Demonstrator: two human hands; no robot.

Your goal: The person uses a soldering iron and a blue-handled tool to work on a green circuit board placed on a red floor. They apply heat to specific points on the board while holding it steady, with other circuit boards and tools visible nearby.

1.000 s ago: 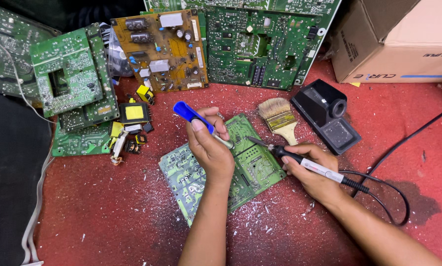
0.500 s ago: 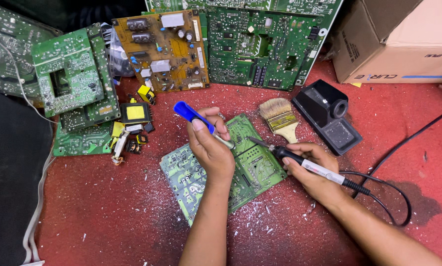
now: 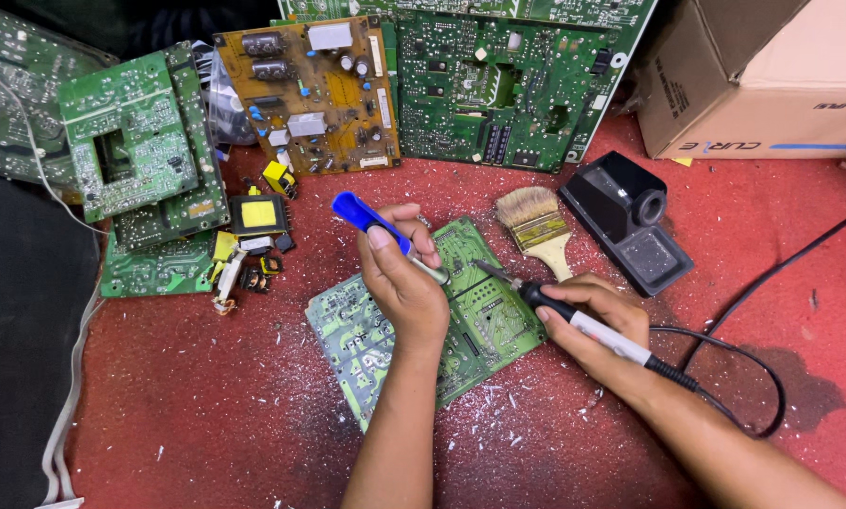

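Note:
A green circuit board (image 3: pixel 362 330) lies flat on the red surface in front of me. My left hand (image 3: pixel 402 283) grips a blue-handled tool (image 3: pixel 362 215) with a metal shaft, its tip down on the board. My right hand (image 3: pixel 597 316) holds a black-and-white soldering iron (image 3: pixel 536 297) like a pen. The iron's tip rests on the board close to the blue tool's tip. The iron's black cable (image 3: pixel 743 377) loops away to the right.
Several green circuit boards (image 3: pixel 140 151) and an orange-brown one (image 3: pixel 315 94) lie along the back and left. Yellow transformers (image 3: pixel 258 215) sit left of the board. A paintbrush (image 3: pixel 541 231), a black iron stand (image 3: pixel 630 221) and a cardboard box (image 3: pixel 772 85) are at the right. White debris litters the surface.
Both hands stay on the board. The iron tip and the blue tool have shifted only slightly.

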